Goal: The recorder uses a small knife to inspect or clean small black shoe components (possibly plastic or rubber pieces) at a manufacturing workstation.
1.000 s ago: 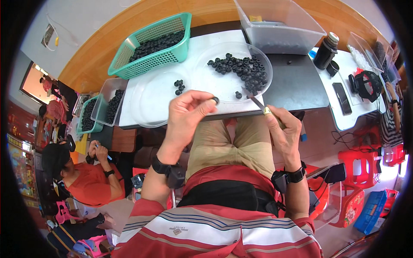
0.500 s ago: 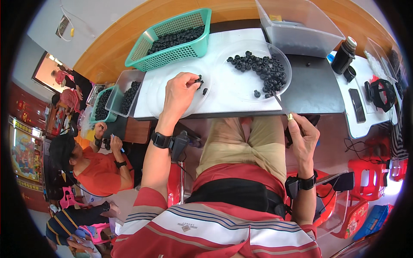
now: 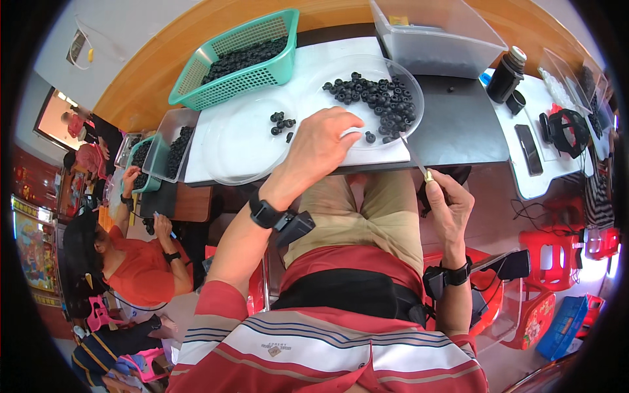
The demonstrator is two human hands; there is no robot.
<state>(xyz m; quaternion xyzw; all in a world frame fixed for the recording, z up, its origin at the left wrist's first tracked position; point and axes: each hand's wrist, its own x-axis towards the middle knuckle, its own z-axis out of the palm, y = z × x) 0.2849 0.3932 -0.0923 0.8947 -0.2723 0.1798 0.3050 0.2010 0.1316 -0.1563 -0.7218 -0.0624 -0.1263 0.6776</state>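
Note:
My left hand [image 3: 322, 141] is above the white board between two clear round trays, thumb and forefinger parted, nothing visible between them. The right tray [image 3: 419, 111] carries a heap of small round black parts [image 3: 377, 97], with one lying apart near the front rim. In the left tray [image 3: 216, 164] sit several more such black parts [image 3: 280, 121]. Beyond the table's front edge my right hand [image 3: 451, 200] grips a thin metal blade-like tool [image 3: 415, 155] by its gold-coloured end. Its far tip reaches the right tray's rim, beside the heap.
A green basket [image 3: 229, 82] of black parts stands back left, a clear bin [image 3: 439, 49] back right. Farther right are a black bottle [image 3: 506, 74] and a phone [image 3: 528, 149] on a white surface. At left, a person in orange [image 3: 144, 268] handles something beside more containers.
My left hand has moved right from the left tray toward the right one, its fingers now parted. Black parts it was at lie in the left tray. My right hand keeps its grip.

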